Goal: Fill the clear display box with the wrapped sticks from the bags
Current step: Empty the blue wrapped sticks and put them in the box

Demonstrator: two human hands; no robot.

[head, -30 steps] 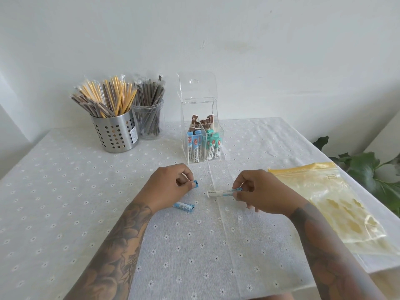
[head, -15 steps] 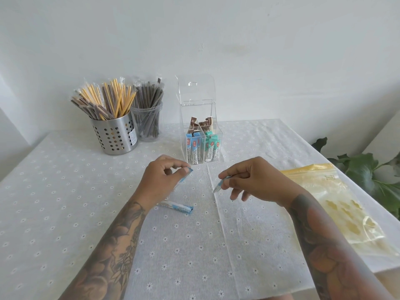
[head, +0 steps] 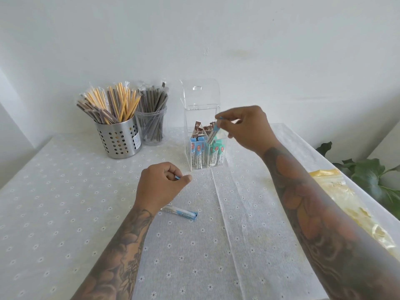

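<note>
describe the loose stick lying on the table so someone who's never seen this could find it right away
Start at the clear acrylic display box at the back of the white flower-print tablecloth and come toward the camera, past the left hand. Just beneath that hand's wrist lies a white wrapped stick with blue ends. It is the only stick lying flat and unheld on the cloth.

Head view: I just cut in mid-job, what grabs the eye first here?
The right hand stands out, lowering a blue wrapped stick into the open clear display box at the table's back centre. Nearer, the left hand is closed on another blue-tipped stick, with a loose stick lying on the cloth beside that wrist. Back left, a steel holder bristles with wrapped straws.
</note>
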